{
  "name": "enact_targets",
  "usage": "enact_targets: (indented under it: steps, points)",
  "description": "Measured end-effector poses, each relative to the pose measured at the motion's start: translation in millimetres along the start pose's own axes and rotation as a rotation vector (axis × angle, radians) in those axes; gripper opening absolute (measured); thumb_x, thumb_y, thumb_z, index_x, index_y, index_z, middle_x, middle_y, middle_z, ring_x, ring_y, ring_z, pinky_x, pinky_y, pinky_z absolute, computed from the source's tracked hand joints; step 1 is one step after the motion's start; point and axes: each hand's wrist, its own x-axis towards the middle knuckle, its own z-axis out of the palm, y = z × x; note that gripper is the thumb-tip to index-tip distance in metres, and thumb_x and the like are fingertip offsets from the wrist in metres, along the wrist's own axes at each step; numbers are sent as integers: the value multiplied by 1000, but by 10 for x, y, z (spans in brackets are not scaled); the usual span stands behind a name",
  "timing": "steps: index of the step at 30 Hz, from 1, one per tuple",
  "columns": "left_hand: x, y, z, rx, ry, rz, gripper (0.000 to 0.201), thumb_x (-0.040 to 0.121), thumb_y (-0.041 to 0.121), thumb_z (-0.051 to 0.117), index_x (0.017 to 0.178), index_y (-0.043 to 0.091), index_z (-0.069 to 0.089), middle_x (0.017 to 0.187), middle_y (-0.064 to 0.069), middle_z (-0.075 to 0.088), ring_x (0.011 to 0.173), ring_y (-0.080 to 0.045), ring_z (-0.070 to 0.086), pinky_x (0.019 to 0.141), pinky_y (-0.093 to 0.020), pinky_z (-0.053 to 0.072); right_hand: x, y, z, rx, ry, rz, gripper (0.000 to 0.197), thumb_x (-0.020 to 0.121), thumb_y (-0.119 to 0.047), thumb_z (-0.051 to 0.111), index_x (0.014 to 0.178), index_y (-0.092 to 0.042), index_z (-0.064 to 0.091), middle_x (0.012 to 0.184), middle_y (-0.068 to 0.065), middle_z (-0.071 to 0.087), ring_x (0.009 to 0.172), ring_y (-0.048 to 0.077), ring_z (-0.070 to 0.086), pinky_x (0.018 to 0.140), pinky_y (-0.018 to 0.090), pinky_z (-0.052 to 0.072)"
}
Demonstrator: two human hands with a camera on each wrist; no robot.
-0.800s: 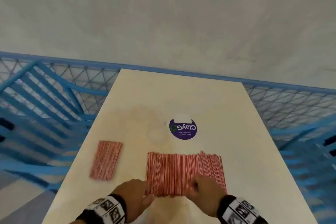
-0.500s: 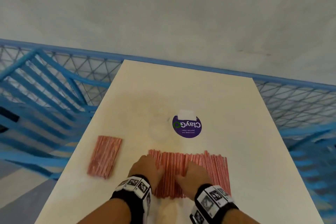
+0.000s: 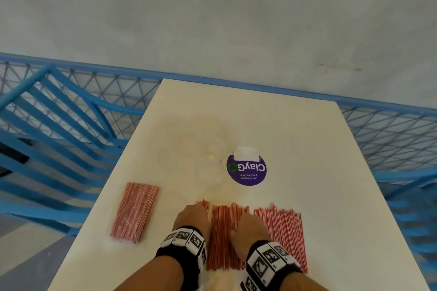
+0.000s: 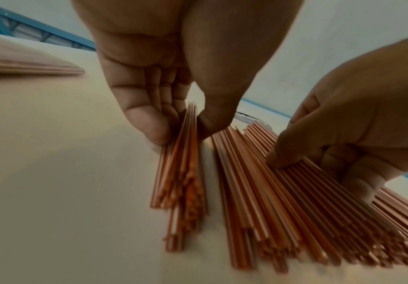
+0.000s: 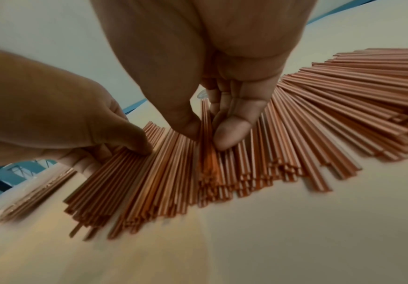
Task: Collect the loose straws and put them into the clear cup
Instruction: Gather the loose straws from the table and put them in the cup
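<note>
Head view: both hands gather loose straws [image 3: 279,231] on the table [image 3: 331,172], near the clear cup [image 3: 210,165].

Left wrist view: left hand [image 4: 164,76] pinches a small bunch.

Right wrist view: right hand [image 5: 210,67] pinches another; next, probably lifting both cupward.

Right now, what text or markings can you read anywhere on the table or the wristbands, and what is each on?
"ClayGO": purple round sticker on the table, upside down from the head view.
Small print below it: seems to read "Let's keep our pantries clean", too small to be sure.
White label above the sticker: blank.
Wristbands: square black-and-white codes only, no words.
</note>
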Motion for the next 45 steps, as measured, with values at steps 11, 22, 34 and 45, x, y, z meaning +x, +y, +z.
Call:
enact_targets:
  steps: [11,22,34,45]
  points:
    - [-10,64,-25,-41,-37,-41,26,93,16,49,110,3,63,119,-12,66,109,-28,63,84,-28,48,50,2,-13,42,-62,43,13,93,-17,50,97,-9,60,101,6,65,84,19,61,74,25,54]
    - [-39,-55,-27,-313,69,15,23,96,15,40,113,1,45,112,-16,62,96,-32,62,71,-31,44,-3,92,1,299,-44,12,34,95,-18,37,127,-5,40,88,-1,53,67,9,49,59,23,46]
    - [-351,68,-280,-1065,2,224,48,87,59,47,68,15,53,46,7,39,41,-11,37,47,-22,35,-408,-144,-173,390,12,-338,12,92,-21,51,81,-21,45,71,-6,43,59,7,37,54,18,38]
    - [-415,120,-474,-994,166,299,39,87,32,61,56,16,45,46,7,40,43,-11,38,53,-25,38,-438,-312,-222,294,-187,-275,21,86,-25,62,72,-23,47,70,-6,51,63,9,49,67,22,48]
